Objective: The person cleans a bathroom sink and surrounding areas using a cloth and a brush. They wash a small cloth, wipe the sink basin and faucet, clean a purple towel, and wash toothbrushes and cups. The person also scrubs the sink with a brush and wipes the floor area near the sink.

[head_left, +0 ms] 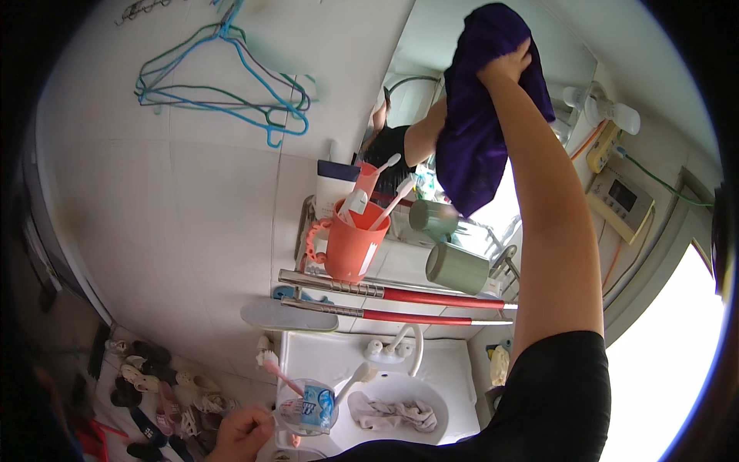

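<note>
High up on the right, my right hand [508,65] grips a dark purple cloth [471,146] and presses it to the wall mirror [419,58]. The cloth hangs down over part of the glass, and my reflected arm shows beside it. My left hand [245,433] is low at the left, its fingers curled, with nothing visible in them. Just right of that hand is a clear cup [289,416] with a blue-and-white label, holding a pink brush [281,371] and a white-handled brush [352,383].
Below the mirror, a rack with red-and-silver rails [439,298] bears a coral mug [350,246] with toothbrushes, a white tube [335,189] and a green cup [458,269]. A grey cloth [392,413] lies in the white sink [454,362]. Hangers [231,100] hang left; shoes [165,393] stand low left.
</note>
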A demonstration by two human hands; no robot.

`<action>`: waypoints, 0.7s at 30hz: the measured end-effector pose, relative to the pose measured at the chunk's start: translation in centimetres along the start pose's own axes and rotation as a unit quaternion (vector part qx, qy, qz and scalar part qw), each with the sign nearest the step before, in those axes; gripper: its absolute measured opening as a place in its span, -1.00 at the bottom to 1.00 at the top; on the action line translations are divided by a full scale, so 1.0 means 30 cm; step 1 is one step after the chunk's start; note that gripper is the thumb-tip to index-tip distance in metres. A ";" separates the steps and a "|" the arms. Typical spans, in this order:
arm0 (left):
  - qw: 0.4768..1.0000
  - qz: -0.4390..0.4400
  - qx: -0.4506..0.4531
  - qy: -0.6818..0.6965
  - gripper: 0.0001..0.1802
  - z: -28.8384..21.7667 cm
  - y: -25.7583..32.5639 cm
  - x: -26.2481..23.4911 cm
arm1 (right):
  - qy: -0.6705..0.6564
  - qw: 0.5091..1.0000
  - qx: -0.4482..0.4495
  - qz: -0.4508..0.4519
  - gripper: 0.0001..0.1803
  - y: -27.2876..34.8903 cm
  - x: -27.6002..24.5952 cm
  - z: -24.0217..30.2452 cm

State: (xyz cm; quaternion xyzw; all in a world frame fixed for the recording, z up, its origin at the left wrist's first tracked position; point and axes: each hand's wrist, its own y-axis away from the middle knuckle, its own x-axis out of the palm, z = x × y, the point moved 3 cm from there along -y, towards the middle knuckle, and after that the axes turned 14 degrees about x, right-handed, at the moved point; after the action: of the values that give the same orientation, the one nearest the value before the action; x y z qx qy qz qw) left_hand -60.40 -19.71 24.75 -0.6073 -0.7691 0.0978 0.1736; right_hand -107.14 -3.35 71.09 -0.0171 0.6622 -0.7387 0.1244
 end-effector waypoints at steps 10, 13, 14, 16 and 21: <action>1.000 -0.010 -0.018 0.013 -0.79 0.045 -0.080 0.091 | -0.170 0.919 -0.354 -0.037 -0.55 0.482 -0.152 0.237; 1.000 -0.013 -0.010 -0.001 -0.79 0.034 -0.064 0.100 | -0.123 0.870 -0.475 -0.043 -0.57 0.560 -0.155 0.228; 1.000 -0.014 -0.009 0.004 -0.80 0.031 -0.059 0.109 | -0.121 0.848 -0.516 -0.027 -0.58 0.570 -0.124 0.189; 1.000 -0.024 -0.008 0.009 -0.82 0.023 -0.046 0.113 | -0.124 0.795 -0.593 0.005 -0.59 0.577 -0.041 0.086; 0.997 -0.073 -0.001 0.003 -0.85 0.005 0.060 0.020 | -0.109 0.851 -0.514 -0.006 -0.59 0.446 -0.147 -0.036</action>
State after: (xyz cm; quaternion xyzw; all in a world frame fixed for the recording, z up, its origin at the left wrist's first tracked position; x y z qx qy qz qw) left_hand -58.96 -18.68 24.06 -0.5503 -0.8108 0.0821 0.1818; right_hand -100.91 -2.62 58.42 -0.1633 0.9294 -0.2870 0.1646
